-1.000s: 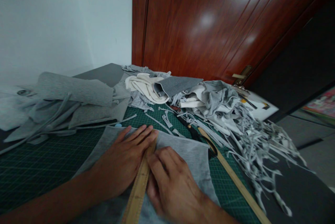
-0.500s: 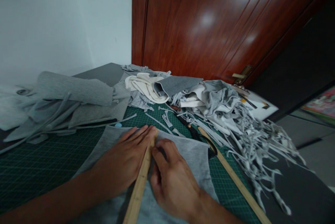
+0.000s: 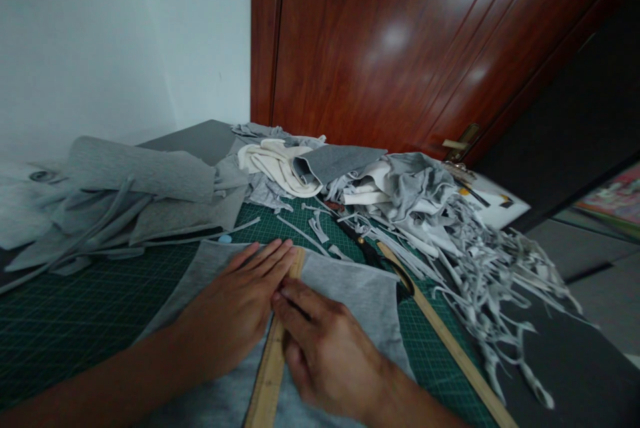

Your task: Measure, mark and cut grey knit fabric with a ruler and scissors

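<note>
My left hand [image 3: 233, 315] lies flat on a piece of grey fabric [image 3: 345, 281], fingers stretched out along the left side of a wooden ruler [image 3: 270, 375]. My right hand [image 3: 333, 348] is closed, its thumb and fingertips pinched together on top of the ruler, close to the left fingers. Whatever those fingertips hold, if anything, is hidden. The ruler runs lengthwise across the fabric, its far end near the fabric's back edge. Under the fabric is a green cutting mat [image 3: 115, 321].
Dark-handled scissors [image 3: 370, 253] lie beyond the fabric. A second wooden strip [image 3: 450, 341] slants along the right. Tangled fabric strips [image 3: 480, 281] heap at the right, folded cloth [image 3: 280, 161] at the back, and a grey fabric roll [image 3: 140, 168] on the left.
My right hand has moved left, from beside the ruler's right edge onto the ruler. The ruler's near end has shifted slightly right. My left hand stays nearly in place.
</note>
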### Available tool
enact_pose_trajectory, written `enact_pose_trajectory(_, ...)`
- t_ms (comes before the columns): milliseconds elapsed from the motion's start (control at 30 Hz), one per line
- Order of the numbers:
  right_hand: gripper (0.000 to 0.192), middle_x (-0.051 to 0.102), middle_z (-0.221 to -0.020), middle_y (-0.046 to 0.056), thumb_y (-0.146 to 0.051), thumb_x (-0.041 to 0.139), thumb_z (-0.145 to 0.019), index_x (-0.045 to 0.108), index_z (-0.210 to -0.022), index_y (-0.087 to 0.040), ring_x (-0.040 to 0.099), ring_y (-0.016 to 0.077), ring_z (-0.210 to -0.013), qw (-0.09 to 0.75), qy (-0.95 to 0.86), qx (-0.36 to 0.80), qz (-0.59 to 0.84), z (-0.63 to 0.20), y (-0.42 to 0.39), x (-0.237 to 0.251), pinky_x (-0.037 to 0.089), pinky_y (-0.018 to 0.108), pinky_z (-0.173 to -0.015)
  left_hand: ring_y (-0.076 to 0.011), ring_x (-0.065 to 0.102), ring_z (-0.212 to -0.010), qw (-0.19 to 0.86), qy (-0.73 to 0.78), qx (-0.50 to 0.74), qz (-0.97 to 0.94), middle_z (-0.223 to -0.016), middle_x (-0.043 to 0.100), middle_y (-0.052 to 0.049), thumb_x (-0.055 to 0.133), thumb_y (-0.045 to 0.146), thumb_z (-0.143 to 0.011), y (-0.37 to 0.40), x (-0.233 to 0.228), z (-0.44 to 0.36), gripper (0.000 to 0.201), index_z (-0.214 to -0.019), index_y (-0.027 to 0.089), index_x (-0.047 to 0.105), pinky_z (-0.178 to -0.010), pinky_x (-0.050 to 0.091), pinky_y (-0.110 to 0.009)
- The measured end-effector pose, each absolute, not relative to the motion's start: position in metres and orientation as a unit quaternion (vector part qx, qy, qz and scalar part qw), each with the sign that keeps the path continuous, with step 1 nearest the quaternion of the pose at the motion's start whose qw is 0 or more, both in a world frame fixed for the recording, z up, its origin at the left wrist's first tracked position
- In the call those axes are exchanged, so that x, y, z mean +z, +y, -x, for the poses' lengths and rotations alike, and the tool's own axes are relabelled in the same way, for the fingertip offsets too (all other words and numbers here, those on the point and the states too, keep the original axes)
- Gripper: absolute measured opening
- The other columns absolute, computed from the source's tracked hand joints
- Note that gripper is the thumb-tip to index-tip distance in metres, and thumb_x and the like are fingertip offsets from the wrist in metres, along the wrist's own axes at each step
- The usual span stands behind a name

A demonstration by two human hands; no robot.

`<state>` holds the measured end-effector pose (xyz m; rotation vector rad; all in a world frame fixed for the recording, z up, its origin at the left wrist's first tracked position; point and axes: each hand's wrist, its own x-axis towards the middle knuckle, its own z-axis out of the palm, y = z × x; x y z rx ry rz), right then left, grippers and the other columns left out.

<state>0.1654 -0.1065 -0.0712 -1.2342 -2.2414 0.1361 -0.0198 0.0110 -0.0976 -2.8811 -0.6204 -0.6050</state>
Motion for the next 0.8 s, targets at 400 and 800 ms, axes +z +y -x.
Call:
enact_pose_trajectory(400, 0.037, 0.068, -0.141, 0.021, -0.009, 0.053, -0.098, 0.069, -0.131, -0.006, 0.058, 0.0264, -0.146, 0.267, -0.843, 0.105, 0.456, -0.170, -0.101, -0.065, 0.046, 0.034, -0.126, -0.0283, 0.061, -0.142, -0.020, -0.225, -0.229, 0.947, -0.150, 0.067, -0.014, 0.038, 0.004, -0.096, -0.001, -0.081, 0.017, 0.053, -0.143, 0.011, 0.063, -0.121, 0.048, -0.045)
enact_pose_trajectory(800, 0.035, 0.066, -0.149, 0.020, -0.010, 0.050, -0.100, 0.068, -0.130, -0.010, 0.057, 0.0248, -0.149, 0.260, -0.845, 0.092, 0.458, -0.174, -0.094, -0.066, 0.047, 0.037, -0.127, -0.0324, 0.065, -0.130, 0.015, -0.188, -0.243, 0.951, -0.139, 0.071, -0.016, 0.042, 0.010, -0.098, -0.003, -0.080, 0.016, 0.045, -0.137, 0.011, 0.064, -0.114, 0.053, -0.051)
